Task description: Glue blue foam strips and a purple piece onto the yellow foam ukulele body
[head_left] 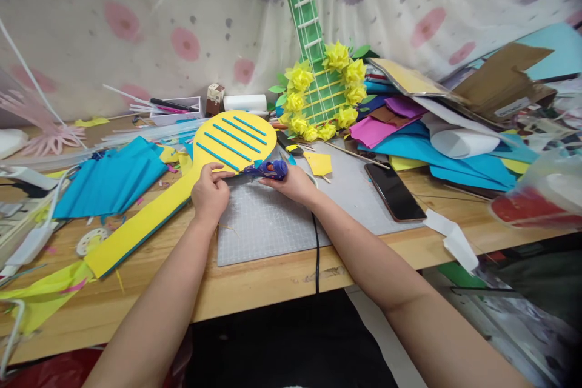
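Note:
A flat yellow paper guitar (150, 218) lies slanted on the table, its long neck toward the lower left and several blue strips glued across its round body. My left hand (210, 192) is closed on the near edge of that body, where it meets the neck. In my right hand (295, 185) is a blue hot glue gun (275, 170), its nozzle pointing left at the guitar's near edge, close to my left fingertips. My own fingers partly hide what lies at the nozzle tip. Under the hands is a grey cutting mat (259, 224).
A green paper guitar (322, 94) trimmed with yellow flowers leans at the back. Coloured sheets (409, 139) pile up on the right, near a phone (394, 191) and a plastic cup (541, 200). Folded blue paper (113, 176) lies left. A black cord (317, 254) hangs over the table edge.

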Motion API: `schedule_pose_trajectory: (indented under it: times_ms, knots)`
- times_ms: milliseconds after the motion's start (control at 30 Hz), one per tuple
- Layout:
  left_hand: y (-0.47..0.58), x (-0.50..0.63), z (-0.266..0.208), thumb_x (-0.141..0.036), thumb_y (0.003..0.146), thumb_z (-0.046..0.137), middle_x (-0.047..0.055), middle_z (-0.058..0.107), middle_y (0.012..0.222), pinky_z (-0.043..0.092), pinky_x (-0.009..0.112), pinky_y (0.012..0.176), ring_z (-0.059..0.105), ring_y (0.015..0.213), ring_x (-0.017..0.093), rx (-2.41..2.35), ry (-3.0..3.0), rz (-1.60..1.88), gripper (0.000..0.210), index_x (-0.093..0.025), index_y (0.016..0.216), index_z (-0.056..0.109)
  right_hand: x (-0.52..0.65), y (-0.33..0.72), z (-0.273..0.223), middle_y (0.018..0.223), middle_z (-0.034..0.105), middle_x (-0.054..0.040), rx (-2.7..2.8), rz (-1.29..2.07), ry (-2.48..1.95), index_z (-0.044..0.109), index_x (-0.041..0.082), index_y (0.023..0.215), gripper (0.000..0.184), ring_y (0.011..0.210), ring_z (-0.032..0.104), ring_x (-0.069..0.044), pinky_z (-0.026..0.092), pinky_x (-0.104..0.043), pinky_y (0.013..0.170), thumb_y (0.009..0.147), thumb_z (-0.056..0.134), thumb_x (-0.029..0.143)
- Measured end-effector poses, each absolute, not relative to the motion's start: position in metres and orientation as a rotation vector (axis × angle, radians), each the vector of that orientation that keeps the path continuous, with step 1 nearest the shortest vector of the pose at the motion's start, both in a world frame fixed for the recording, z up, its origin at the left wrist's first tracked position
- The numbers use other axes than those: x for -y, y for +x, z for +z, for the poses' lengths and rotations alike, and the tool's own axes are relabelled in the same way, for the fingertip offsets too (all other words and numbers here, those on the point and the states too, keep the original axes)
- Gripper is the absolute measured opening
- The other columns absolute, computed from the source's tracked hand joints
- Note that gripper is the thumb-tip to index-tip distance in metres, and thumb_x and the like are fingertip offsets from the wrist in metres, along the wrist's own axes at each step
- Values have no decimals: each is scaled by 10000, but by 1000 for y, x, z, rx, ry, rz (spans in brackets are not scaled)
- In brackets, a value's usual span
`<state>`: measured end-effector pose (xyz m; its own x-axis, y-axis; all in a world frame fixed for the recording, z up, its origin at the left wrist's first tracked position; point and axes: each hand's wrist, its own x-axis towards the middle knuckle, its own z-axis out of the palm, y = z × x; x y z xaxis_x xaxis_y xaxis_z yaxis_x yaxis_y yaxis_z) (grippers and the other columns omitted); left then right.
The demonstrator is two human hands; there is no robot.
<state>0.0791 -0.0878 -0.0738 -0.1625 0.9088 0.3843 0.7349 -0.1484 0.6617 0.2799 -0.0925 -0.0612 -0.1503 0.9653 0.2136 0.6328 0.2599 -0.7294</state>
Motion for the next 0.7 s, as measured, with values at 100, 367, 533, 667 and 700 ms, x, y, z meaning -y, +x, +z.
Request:
schedule_pose_trajectory:
  times_ms: [100,367,533,667,700]
  knots:
    - [80,89,-72,-65,685,404,-35,715,852,451,247,650,653,713,140,-1897,1882,1206,378,-237,1010,492,92,280,-61,847,682,-54,1824,682,-1399,662,223,866,290,800,617,-223,478,-358,700,689,665,452]
    - [83,91,-72,-64,691,405,-31,713,881,449,247,662,650,710,139,-1857,1948,1171,419,-238,1066,474,91,286,-55,600,601,-9,1483,1057,-1226,616,164,721,345,516,522,-102,426,-232,490,650,659,499]
    - [84,92,-72,-60,697,408,-29,711,903,447,247,671,650,708,138,-1812,2018,1129,435,-230,1093,468,96,294,-48,416,426,53,1384,1141,-1261,561,162,592,374,360,347,-46,297,-207,376,672,625,521]
    - [84,91,-73,-64,701,429,-21,707,938,441,256,683,653,771,161,-1850,2175,1030,457,-227,1123,489,97,297,-48,397,412,57,1376,1123,-1270,563,159,583,379,356,345,-48,297,-214,387,668,628,523]
    - [84,91,-74,-66,697,439,-16,706,948,439,263,695,651,809,173,-1845,2240,999,466,-227,1130,499,97,297,-48,397,416,56,1373,1125,-1271,564,159,585,380,355,346,-49,295,-216,387,667,629,524]
